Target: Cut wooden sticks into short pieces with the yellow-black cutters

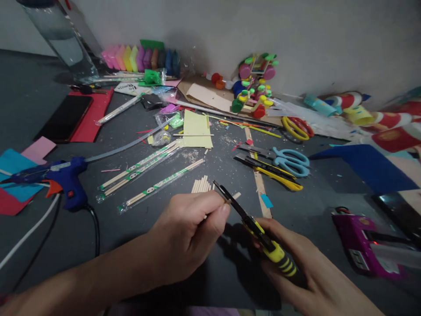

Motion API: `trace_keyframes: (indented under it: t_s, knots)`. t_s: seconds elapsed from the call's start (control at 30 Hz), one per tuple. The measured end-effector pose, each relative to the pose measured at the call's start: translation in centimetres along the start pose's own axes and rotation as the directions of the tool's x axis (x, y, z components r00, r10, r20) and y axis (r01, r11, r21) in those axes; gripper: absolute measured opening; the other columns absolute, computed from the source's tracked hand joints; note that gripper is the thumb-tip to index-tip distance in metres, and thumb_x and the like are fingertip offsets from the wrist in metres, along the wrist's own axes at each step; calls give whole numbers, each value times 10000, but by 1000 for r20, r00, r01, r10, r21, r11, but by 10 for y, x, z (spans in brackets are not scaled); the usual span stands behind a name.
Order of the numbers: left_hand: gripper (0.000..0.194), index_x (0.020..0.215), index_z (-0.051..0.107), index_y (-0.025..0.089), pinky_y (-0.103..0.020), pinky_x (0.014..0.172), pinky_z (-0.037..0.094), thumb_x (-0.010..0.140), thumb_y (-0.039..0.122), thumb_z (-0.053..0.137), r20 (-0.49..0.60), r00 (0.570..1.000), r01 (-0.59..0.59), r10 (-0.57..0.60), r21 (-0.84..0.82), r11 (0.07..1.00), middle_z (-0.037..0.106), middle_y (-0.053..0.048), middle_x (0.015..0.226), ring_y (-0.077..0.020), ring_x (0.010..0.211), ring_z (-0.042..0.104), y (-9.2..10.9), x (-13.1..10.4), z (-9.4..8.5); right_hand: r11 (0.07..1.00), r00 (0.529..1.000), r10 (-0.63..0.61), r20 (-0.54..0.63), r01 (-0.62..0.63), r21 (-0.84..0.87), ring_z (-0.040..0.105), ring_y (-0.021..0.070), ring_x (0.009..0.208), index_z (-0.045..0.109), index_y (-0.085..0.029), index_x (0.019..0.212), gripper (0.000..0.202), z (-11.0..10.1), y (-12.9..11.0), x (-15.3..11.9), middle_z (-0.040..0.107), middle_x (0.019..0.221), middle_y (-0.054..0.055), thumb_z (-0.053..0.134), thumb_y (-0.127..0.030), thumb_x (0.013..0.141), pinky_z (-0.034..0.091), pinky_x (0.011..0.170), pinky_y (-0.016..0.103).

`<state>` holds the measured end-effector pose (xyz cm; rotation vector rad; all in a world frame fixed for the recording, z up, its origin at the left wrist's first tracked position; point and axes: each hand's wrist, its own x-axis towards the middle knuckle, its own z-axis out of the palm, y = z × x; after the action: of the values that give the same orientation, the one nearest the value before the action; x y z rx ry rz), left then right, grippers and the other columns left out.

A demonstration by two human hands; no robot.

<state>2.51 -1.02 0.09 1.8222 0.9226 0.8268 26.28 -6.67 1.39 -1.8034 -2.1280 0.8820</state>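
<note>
While left hand (pixel 190 228) pinches pale stick (pixel 236 196) against cutter (pixel 277 254), lower centre, right hand (pixel 302 252) curls round handles; short pieces (pixel 200 184) lie grouped near centre, wrapped chopsticks (pixel 161 184) full-length, centre left.

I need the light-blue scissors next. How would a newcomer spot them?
On the dark table, find the right hand gripping a yellow-and-black tool. Just beyond it, towards the wall, lie the scissors. Their light-blue finger loops set them apart from the yellow-handled tool beside them and the red and yellow loops behind.
</note>
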Motion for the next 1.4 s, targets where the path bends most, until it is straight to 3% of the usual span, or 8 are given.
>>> trace_keyframes:
  t_s: [0.27,0.53,0.73,0.87,1.07,1.17,1.33,1.4]
  knots:
    - [315,687,391,204,-263,574,287,1002,204,384,-5,999,39,-39,-20,999,387,54,615,-94,567,376,-3,-1,5,991,994,-110,-11,108,-77,723,254,997,618,-287,1263,451,1,0,1,732,1170,41,524,-280,822,614,796,300]
    - [314,723,509,185,-246,515,268,1006,276,408,49,982,189,-182,-251,949,370,65,574,-80,520,334,-3,-2,4,1000,1000,11,-5,-11,21,695,279,1074,624,-269,1274,457,5,2,0,698,1249,69,568,-471,868,600,878,349]
    - [263,652,514,174,-218,426,180,908,223,486,260,897,437,-357,-641,631,322,81,527,-59,458,219,2,6,2,998,999,41,-36,-39,53,678,286,1110,626,-285,1284,481,7,1,-4,680,1287,64,559,-526,873,591,899,357]
    - [262,632,496,177,-204,397,130,875,265,537,380,854,505,-355,-767,396,274,107,459,-44,410,157,4,10,2,1000,999,4,-40,-4,8,690,270,1090,627,-277,1272,451,6,2,-4,692,1263,66,535,-499,890,591,894,337]
    - [282,629,500,184,-196,377,122,886,298,529,441,843,523,-307,-806,278,214,123,434,-49,392,114,-3,8,7,982,983,-176,-57,172,-76,734,221,960,603,-249,1224,384,5,3,2,741,1129,62,528,-270,848,609,775,249]
    - [303,649,510,190,-207,379,145,914,337,497,399,854,507,-334,-785,355,222,120,423,-58,387,126,-6,8,10,976,976,-208,-63,204,-71,740,199,892,588,-260,1191,363,4,0,8,750,1068,42,498,-223,841,606,712,220]
    - [298,698,530,171,-212,474,229,957,318,521,33,947,306,-321,-405,862,354,80,549,-63,506,297,-5,4,9,977,973,-213,-89,210,-46,742,207,886,574,-260,1185,314,4,-2,9,746,1081,55,503,-262,879,611,712,228]
    - [325,695,516,171,-221,507,246,990,297,462,-22,976,208,-218,-229,951,351,74,567,-65,532,319,-5,2,7,977,972,-212,-97,208,-53,743,215,904,569,-257,1201,307,4,-1,7,743,1101,68,513,-298,901,614,733,237]
